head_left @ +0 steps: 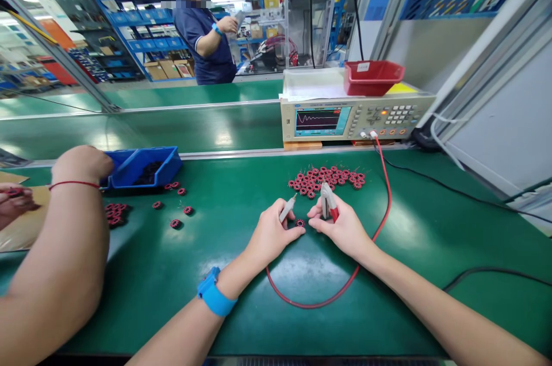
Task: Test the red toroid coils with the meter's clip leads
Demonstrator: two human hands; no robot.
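My left hand (275,234) is closed on a slim grey test clip (288,208) that points up and to the right. My right hand (342,227) grips a grey-and-red test clip (328,203), its tip upward. Between both hands is a small red-and-black wound ring coil (301,222), close to my left fingertips; whether they touch it I cannot tell. Beyond my hands lies a pile of similar coils (323,179). A red cable (310,305) loops under my hands and runs up to the tester (357,119), whose screen shows a wave and red letters.
At left, a co-worker's arm (69,239) reaches over the bench by blue bins (149,168). Several loose coils (175,224) lie near it. A red tray (373,77) sits on the tester. Black cable (452,182) crosses the right side. Another person (207,50) stands behind the bench.
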